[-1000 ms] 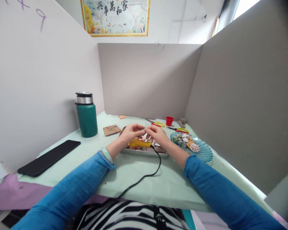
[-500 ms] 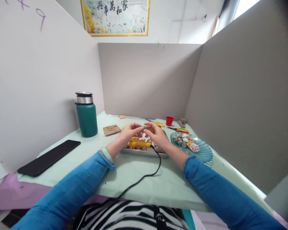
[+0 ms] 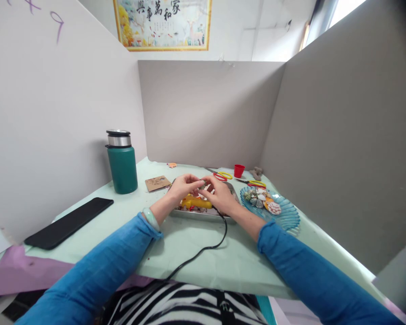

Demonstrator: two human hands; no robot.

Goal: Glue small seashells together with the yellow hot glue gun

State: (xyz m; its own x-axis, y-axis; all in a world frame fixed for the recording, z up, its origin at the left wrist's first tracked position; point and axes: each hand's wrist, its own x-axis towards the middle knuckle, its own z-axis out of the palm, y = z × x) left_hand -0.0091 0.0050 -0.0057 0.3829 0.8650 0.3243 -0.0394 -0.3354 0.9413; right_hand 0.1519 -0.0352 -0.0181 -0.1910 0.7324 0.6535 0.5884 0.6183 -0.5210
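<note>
My left hand [image 3: 182,188] and my right hand [image 3: 222,195] meet above a shallow metal tray [image 3: 203,216]. Between their fingertips they pinch a small greenish thing [image 3: 202,184] that looks like a shell, partly covered by the fingers. Below the hands, a yellow glue gun [image 3: 196,202] lies across the tray, its black cord [image 3: 206,248] running toward the table's front edge. Loose shells and bits show around the glue gun, though the hands hide part of the tray. To the right, a blue scalloped glass plate [image 3: 289,217] bears several shells [image 3: 261,198].
Two pairs of scissors [image 3: 220,175] [image 3: 257,184] and a red cup [image 3: 239,170] stand behind the tray. On the left are a brown card [image 3: 158,183], a green bottle [image 3: 122,169] and a flat black object [image 3: 71,223]. Grey panels [image 3: 209,113] enclose the table.
My right hand has shifted slightly down, its fingers curled closer round the small greenish thing. More of the scissors behind it shows. My left hand has barely moved.
</note>
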